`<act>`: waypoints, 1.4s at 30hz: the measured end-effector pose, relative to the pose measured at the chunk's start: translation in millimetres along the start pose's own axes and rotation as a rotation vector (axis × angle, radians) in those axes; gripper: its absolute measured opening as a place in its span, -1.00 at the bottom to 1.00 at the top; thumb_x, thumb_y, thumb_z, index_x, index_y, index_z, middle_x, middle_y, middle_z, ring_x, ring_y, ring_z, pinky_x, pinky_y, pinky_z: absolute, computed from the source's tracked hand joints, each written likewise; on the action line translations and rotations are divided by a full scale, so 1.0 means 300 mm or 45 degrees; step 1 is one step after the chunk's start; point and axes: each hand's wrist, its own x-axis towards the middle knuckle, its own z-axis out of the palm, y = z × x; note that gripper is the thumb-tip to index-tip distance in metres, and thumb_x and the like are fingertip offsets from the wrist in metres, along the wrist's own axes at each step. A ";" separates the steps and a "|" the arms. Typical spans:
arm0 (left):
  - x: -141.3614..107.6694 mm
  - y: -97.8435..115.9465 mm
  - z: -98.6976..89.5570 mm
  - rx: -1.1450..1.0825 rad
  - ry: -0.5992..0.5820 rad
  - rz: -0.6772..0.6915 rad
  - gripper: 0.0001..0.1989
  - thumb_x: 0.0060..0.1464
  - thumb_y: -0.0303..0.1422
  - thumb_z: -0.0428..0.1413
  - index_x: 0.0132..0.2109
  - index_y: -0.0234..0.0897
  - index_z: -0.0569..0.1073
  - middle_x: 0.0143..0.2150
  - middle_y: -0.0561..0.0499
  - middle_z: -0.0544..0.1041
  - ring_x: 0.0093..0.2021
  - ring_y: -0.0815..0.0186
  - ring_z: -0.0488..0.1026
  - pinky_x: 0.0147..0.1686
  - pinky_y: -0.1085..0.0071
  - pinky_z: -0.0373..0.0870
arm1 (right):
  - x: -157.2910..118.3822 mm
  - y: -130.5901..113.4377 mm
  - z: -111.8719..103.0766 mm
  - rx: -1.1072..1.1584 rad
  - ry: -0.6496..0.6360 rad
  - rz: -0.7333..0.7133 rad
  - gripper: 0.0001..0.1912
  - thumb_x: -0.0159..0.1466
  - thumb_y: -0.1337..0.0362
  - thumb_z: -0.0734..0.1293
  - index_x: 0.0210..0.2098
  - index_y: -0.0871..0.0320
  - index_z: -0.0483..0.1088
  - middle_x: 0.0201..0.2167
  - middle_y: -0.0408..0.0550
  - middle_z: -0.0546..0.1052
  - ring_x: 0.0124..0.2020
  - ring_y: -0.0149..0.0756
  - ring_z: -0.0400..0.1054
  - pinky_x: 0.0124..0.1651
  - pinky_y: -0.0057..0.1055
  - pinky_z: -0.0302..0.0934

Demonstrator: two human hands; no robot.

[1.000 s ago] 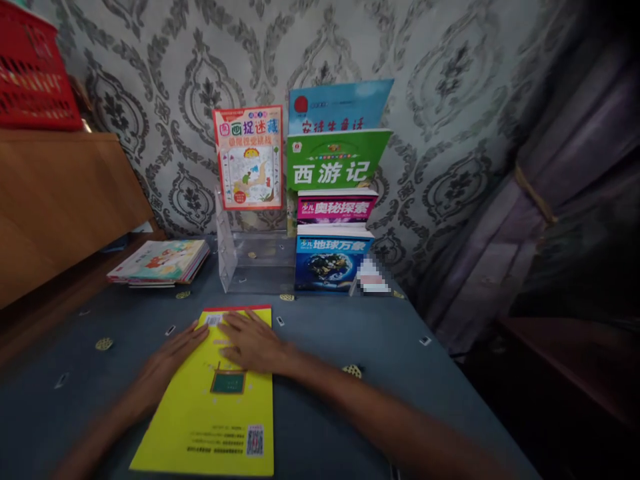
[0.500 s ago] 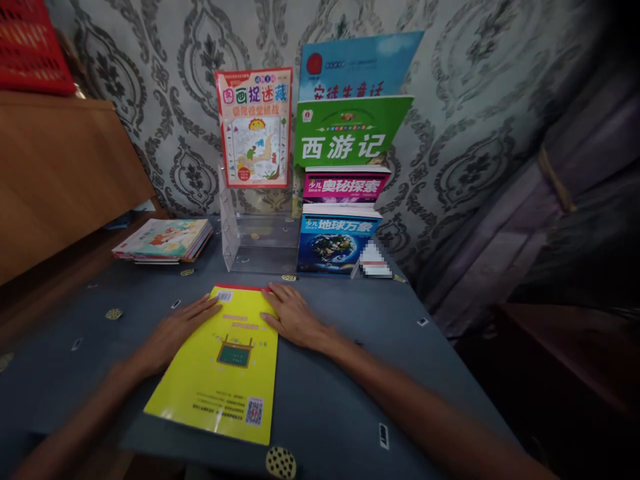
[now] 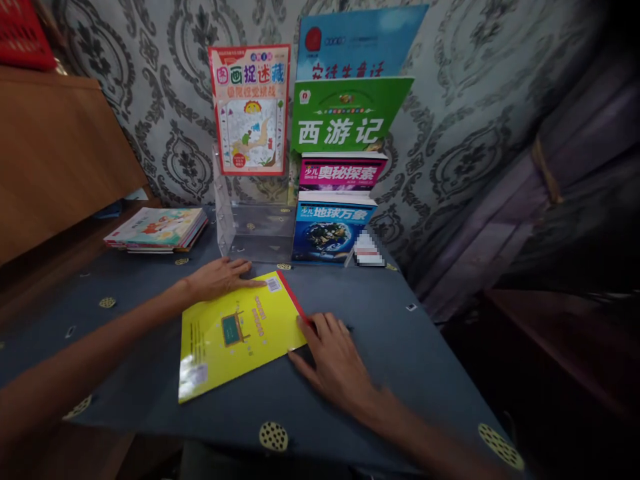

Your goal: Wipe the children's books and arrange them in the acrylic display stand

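- On the table [image 3: 400,347] lies a yellow book [image 3: 210,333].
- Left hand [image 3: 217,279] touches its far edge, right hand [image 3: 335,360] its near right corner.
- Whether either hand pinches it, one cannot tell.

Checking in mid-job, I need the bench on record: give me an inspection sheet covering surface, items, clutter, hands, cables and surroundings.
Surface: blue-grey patterned cloth.
Items: yellow book, flat, barcode side up, lying askew.
Clutter: book stack at left; clear rack with red-bordered book left and four covers right; blurred item beside it.
Hands: left hand at the book's far edge, right hand at its right corner; grip unclear.
Cables: nothing seen; right side dark.
Surroundings: patterned wall, curtain, wooden cabinet, red basket.
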 end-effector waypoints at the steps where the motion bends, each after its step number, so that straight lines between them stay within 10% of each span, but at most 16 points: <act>1: 0.015 0.011 -0.019 0.017 0.000 0.018 -0.34 0.24 -0.59 -0.06 0.34 0.19 0.22 0.19 -0.13 0.43 0.19 0.10 0.36 0.04 0.20 0.28 | -0.012 -0.010 -0.003 0.000 0.009 -0.016 -0.55 0.29 0.10 0.38 0.06 0.25 0.40 -0.12 0.14 0.45 -0.12 0.00 0.28 -0.09 -0.07 0.29; 8: 0.055 0.194 -0.021 -0.131 0.128 -0.264 -0.58 0.26 -0.49 0.00 0.23 -0.18 0.38 -0.05 -0.13 0.47 -0.03 0.12 0.39 -0.10 0.27 0.32 | 0.074 -0.005 -0.022 0.194 -0.075 -0.088 -0.79 0.39 0.22 0.26 -0.19 0.18 0.49 -0.13 0.10 0.52 -0.09 -0.08 0.35 -0.05 -0.11 0.30; 12: 0.051 0.257 0.044 -0.149 0.252 -0.444 -0.58 0.22 -0.50 0.04 0.21 -0.19 0.37 -0.01 -0.14 0.46 -0.02 0.11 0.38 -0.12 0.26 0.34 | 0.195 0.047 0.024 0.365 -0.112 -0.272 -0.70 0.41 0.33 0.20 0.07 0.17 0.44 0.15 0.10 0.47 0.17 -0.14 0.31 0.20 -0.11 0.21; 32: 0.031 0.243 0.069 -0.337 0.274 -0.490 -0.61 0.30 -0.47 -0.11 0.19 -0.29 0.41 0.14 -0.20 0.47 0.05 0.09 0.41 0.01 0.13 0.39 | 0.315 0.113 0.089 0.325 -0.265 -0.121 -0.51 0.42 0.29 0.16 0.30 0.26 0.25 0.36 0.17 0.25 0.40 -0.12 0.07 0.42 0.03 -0.11; 42: -0.130 0.203 0.074 -0.540 0.140 -0.603 -0.47 0.36 -0.10 -0.16 0.32 -0.27 0.29 0.37 -0.18 0.28 0.32 0.08 0.25 0.29 0.07 0.18 | 0.303 0.111 0.096 0.279 -0.256 -0.138 -0.52 0.44 0.28 0.12 0.31 0.22 0.23 0.36 0.14 0.25 0.41 -0.13 0.05 0.41 0.04 -0.10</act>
